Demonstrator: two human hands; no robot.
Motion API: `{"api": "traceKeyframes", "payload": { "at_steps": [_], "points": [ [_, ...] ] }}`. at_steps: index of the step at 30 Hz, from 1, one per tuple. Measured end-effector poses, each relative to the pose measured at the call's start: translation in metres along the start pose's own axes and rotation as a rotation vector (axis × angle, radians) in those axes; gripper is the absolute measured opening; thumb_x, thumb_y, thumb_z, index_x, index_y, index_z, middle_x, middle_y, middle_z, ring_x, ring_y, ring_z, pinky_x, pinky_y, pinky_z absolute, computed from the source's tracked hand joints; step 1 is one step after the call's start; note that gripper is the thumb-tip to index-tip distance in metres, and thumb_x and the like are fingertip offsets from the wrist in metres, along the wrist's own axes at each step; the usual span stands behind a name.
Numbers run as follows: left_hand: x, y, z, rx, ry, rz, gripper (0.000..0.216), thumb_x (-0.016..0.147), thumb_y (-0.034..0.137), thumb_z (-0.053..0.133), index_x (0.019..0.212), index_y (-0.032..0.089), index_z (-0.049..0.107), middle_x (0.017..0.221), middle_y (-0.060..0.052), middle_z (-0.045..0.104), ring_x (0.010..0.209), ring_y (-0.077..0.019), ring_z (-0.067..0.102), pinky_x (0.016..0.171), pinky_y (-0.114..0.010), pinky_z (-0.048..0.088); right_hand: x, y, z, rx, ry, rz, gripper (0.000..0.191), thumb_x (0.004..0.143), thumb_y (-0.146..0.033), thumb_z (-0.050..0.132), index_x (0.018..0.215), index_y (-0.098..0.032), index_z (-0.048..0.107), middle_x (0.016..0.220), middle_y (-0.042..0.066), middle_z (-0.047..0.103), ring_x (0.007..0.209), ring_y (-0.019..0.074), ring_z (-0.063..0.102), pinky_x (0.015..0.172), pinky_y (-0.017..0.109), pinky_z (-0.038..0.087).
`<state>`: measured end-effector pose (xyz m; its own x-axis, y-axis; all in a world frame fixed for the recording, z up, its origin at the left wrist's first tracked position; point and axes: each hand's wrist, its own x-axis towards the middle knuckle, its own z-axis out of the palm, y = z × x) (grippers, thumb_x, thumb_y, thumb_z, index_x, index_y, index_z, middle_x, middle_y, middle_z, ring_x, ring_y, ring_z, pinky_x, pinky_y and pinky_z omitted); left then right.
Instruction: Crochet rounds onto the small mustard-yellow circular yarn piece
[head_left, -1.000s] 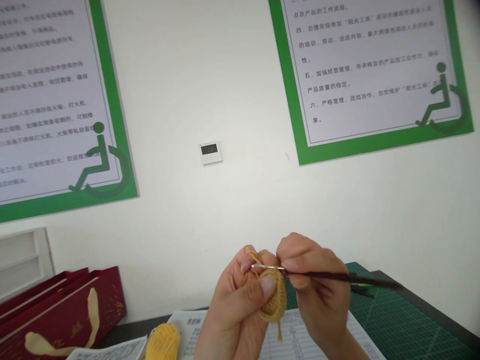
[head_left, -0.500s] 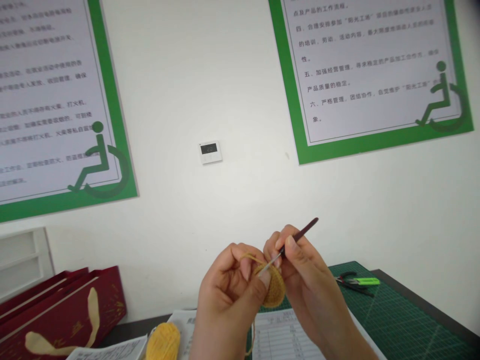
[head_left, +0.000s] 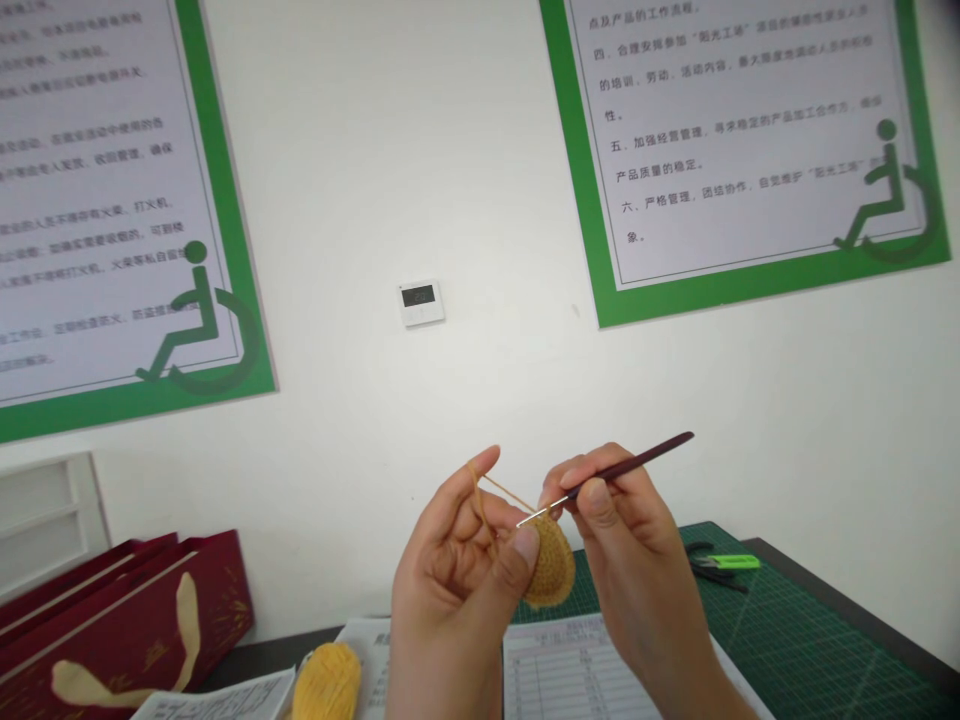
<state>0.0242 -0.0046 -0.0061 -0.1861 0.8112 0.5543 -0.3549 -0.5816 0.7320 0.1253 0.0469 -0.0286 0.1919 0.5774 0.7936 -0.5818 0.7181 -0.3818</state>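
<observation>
Pinched under the thumb of my left hand [head_left: 457,590] is a round mustard-yellow crochet piece [head_left: 553,565]. A strand of yarn [head_left: 506,490] loops over my raised left index finger and runs taut down to the piece. My right hand [head_left: 630,540] grips a crochet hook [head_left: 637,462] with a dark handle, held like a pencil. Its metal tip lies at the upper edge of the piece, close to my left thumb. The far side of the crochet piece is hidden.
Below left sits a yellow ball of yarn [head_left: 327,682] by printed papers [head_left: 562,665]. A dark red gift bag [head_left: 150,640] stands farther left. On the green cutting mat [head_left: 795,640] lie pliers and a bright green tool [head_left: 731,562]. Behind is a white wall with posters [head_left: 660,310].
My left index finger has lifted, drawing the yarn taut. My right hand has moved slightly right, and the hook has swung to a flatter angle with its tip at the piece's edge.
</observation>
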Motion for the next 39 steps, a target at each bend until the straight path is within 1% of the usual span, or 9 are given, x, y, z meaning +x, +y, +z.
{"api": "traceKeyframes", "payload": {
  "at_steps": [5, 11, 14, 19, 23, 29, 32, 35, 39],
  "points": [
    [-0.002, 0.001, 0.001, -0.039, 0.026, -0.018, 0.043, 0.076, 0.014, 0.082, 0.118, 0.023, 0.076, 0.076, -0.001, 0.065, 0.068, -0.0134, 0.060, 0.070, -0.027, 0.050, 0.000, -0.002, -0.001, 0.036, -0.014, -0.022, 0.014, 0.098, -0.034, 0.062, 0.090, -0.024, 0.066, 0.079, -0.001, 0.069, 0.072, 0.0127, 0.062, 0.069, 0.025, 0.053],
    [-0.003, 0.005, 0.001, -0.044, 0.018, -0.038, 0.040, 0.076, 0.013, 0.082, 0.114, 0.022, 0.077, 0.074, -0.002, 0.066, 0.066, -0.0118, 0.059, 0.063, -0.021, 0.045, 0.003, -0.007, -0.004, 0.021, -0.043, -0.052, 0.015, 0.101, -0.034, 0.057, 0.092, -0.024, 0.063, 0.079, -0.001, 0.070, 0.072, 0.0122, 0.062, 0.070, 0.025, 0.052],
    [-0.002, 0.005, 0.001, -0.044, 0.029, -0.035, 0.037, 0.075, 0.014, 0.083, 0.111, 0.022, 0.078, 0.073, -0.002, 0.066, 0.067, -0.0118, 0.059, 0.063, -0.020, 0.046, 0.004, -0.009, -0.006, -0.001, -0.097, -0.081, 0.014, 0.101, -0.035, 0.057, 0.093, -0.024, 0.062, 0.080, -0.001, 0.070, 0.073, 0.0123, 0.062, 0.070, 0.025, 0.052],
    [-0.003, 0.004, 0.002, -0.018, 0.026, -0.001, 0.034, 0.078, 0.015, 0.081, 0.111, 0.023, 0.077, 0.073, -0.002, 0.066, 0.067, -0.0115, 0.059, 0.063, -0.019, 0.047, 0.001, -0.014, -0.005, -0.158, -0.115, -0.272, 0.009, 0.102, -0.023, 0.054, 0.098, -0.023, 0.062, 0.084, 0.001, 0.070, 0.079, 0.0143, 0.066, 0.071, 0.029, 0.053],
    [-0.002, 0.001, 0.000, 0.013, 0.034, 0.038, 0.033, 0.079, 0.016, 0.081, 0.111, 0.022, 0.076, 0.073, -0.001, 0.066, 0.064, -0.0102, 0.057, 0.059, -0.018, 0.046, -0.001, -0.017, -0.007, -0.298, -0.143, -0.414, 0.013, 0.101, -0.015, 0.053, 0.103, -0.022, 0.063, 0.087, 0.002, 0.070, 0.081, 0.0170, 0.068, 0.072, 0.034, 0.054],
    [0.001, -0.005, -0.008, 0.104, -0.007, 0.102, 0.036, 0.080, 0.017, 0.081, 0.115, 0.023, 0.073, 0.077, -0.001, 0.068, 0.069, -0.0121, 0.063, 0.061, -0.019, 0.052, 0.004, -0.028, -0.009, -0.630, -0.297, -0.703, 0.013, 0.097, -0.012, 0.056, 0.105, -0.018, 0.064, 0.088, 0.007, 0.074, 0.081, 0.0199, 0.071, 0.073, 0.038, 0.059],
    [0.000, -0.008, -0.010, 0.120, -0.022, 0.130, 0.039, 0.081, 0.016, 0.080, 0.119, 0.026, 0.070, 0.082, -0.001, 0.069, 0.072, -0.0141, 0.066, 0.064, -0.021, 0.055, 0.004, -0.031, -0.005, -0.767, -0.312, -0.841, 0.012, 0.096, -0.010, 0.057, 0.103, -0.017, 0.063, 0.081, 0.007, 0.073, 0.081, 0.0199, 0.070, 0.073, 0.038, 0.061],
    [-0.001, -0.007, -0.009, 0.074, -0.074, 0.132, 0.042, 0.081, 0.013, 0.080, 0.119, 0.029, 0.070, 0.087, -0.001, 0.069, 0.075, -0.0125, 0.066, 0.064, -0.019, 0.054, 0.002, -0.026, -0.003, -0.777, -0.282, -0.897, 0.011, 0.096, -0.008, 0.057, 0.101, -0.016, 0.063, 0.081, 0.007, 0.072, 0.080, 0.0193, 0.067, 0.069, 0.036, 0.060],
    [0.000, -0.003, -0.008, 0.013, -0.127, 0.067, 0.041, 0.083, 0.012, 0.078, 0.119, 0.029, 0.071, 0.086, -0.001, 0.069, 0.072, -0.0101, 0.063, 0.063, -0.016, 0.053, -0.001, -0.016, -0.004, -0.753, -0.299, -0.897, 0.012, 0.097, -0.007, 0.056, 0.105, -0.013, 0.063, 0.089, 0.010, 0.071, 0.084, 0.0191, 0.064, 0.069, 0.037, 0.059]
  ]
}}
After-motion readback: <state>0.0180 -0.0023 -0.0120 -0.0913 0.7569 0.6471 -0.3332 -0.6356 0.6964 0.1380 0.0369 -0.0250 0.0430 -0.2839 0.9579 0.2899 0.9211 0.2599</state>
